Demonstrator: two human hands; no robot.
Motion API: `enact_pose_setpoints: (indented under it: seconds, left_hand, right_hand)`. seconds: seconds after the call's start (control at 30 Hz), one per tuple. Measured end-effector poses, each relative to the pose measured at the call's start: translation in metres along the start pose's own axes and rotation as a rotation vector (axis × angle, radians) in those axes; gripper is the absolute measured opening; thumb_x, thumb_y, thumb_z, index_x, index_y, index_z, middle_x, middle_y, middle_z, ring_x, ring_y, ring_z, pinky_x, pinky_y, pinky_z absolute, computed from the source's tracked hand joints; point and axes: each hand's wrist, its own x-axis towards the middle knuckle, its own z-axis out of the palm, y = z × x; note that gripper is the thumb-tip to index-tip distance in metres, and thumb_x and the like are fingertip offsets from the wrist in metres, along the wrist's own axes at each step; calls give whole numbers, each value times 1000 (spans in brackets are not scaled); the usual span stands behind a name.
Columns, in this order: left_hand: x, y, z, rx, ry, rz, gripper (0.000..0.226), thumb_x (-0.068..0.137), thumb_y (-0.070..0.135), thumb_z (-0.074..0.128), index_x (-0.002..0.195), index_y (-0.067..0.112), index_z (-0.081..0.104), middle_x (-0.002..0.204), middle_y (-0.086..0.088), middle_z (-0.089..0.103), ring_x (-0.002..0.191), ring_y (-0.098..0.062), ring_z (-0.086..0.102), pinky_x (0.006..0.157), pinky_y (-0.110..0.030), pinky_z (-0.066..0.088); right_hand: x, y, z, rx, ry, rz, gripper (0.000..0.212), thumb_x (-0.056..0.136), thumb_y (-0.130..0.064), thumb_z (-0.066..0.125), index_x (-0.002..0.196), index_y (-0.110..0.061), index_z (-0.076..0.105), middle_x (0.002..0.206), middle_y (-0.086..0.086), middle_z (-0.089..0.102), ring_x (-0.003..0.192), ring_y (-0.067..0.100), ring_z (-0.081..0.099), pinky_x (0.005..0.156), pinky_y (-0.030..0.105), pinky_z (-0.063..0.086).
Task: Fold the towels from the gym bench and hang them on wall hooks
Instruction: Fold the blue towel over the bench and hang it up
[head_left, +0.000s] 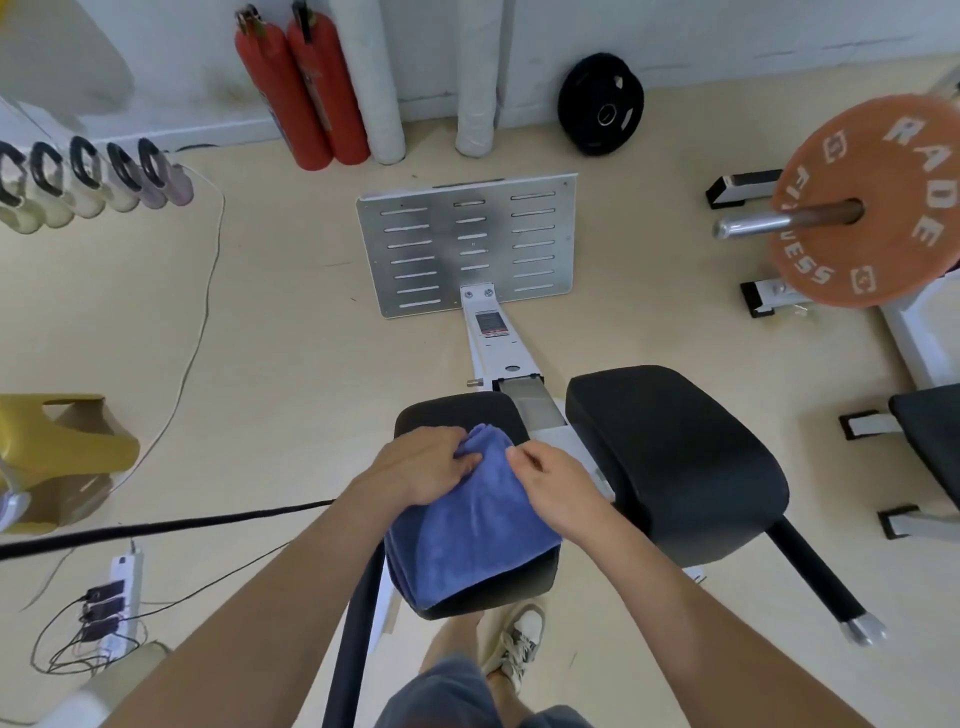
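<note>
The left hand (421, 465) and right hand (553, 486) each pinch the far end of the blue towel (472, 530), which lies on the black desk (457, 410) so its folds stay flat.

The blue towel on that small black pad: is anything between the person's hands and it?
No. Both hands are already on the blue towel, which lies folded on the small black pad. The left hand pinches its far corner and the right hand touches the edge beside it. No wall hooks are in view, so that path cannot be judged.
</note>
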Motion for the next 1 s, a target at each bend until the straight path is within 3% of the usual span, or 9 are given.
enact_pose_setpoints:
  seconds: [0.1,0.23,0.37,0.43,0.6,0.67,0.8,0.93,1.0]
  left_hand:
    - [11,-5,6,-88,9,27,29,93,38,48,69,25,42,86,-2,52,88,-22,51,75,-34,40]
    - [15,-6,-4,-410,-90,2,20,85,29,64,77,13,56,75,-1,55,71,-16,50,69,-30,40]
    - [18,-8,-16,-534,-229,-60,35,67,32,79,90,8,66,89,-15,66,80,-20,60,83,-41,51]
    - [18,-8,-15,-560,-249,-80,37,63,33,81,87,8,67,86,-14,66,79,-21,61,80,-40,51]
    - [-2,-2,-9,-441,-57,84,31,71,26,80,72,7,56,68,1,48,65,-12,45,66,-27,39]
    - [-19,6,-14,-498,-30,145,24,71,21,82,74,8,62,69,2,51,65,-10,46,65,-24,41]
    - [-53,22,-26,-572,-63,248,23,70,11,82,69,30,69,72,11,63,67,1,57,66,-16,48]
    - [-76,34,-33,-571,-11,319,22,70,9,82,70,27,69,70,13,59,66,0,55,64,-14,44]
    - [-88,41,-36,-568,16,350,10,72,12,81,76,16,73,74,8,58,67,-2,54,64,-13,42]
  right_hand:
    - [0,3,3,-9,21,-23,17,91,-33,55,87,-17,59,71,-3,55,66,12,51,61,24,40]
    - [-2,5,4,-13,43,-36,17,90,-29,58,93,-12,60,72,0,55,67,13,51,62,26,42]
    - [-3,6,5,-17,30,-35,16,94,-28,53,87,-14,51,72,-3,51,65,12,47,60,25,39]
    - [-5,6,7,-21,32,-28,17,95,-30,50,91,-13,51,77,0,54,69,14,49,62,26,41]
    - [-8,-1,-14,143,-132,89,25,100,-27,38,104,-14,59,87,0,59,76,14,54,65,27,45]
    - [-11,-1,-28,109,-139,43,16,96,-25,47,106,-20,58,85,-2,61,74,14,58,68,29,50]
    - [-26,-10,-47,-9,-197,-141,47,83,-30,70,127,-29,53,119,-9,60,112,10,56,90,25,46]
    - [-48,-21,-57,83,-282,-239,9,88,-25,64,94,-20,69,86,-1,73,83,13,68,77,26,57]
    - [-64,-27,-60,74,-214,-264,19,93,-21,58,76,-23,68,65,-8,67,61,2,61,62,15,50]
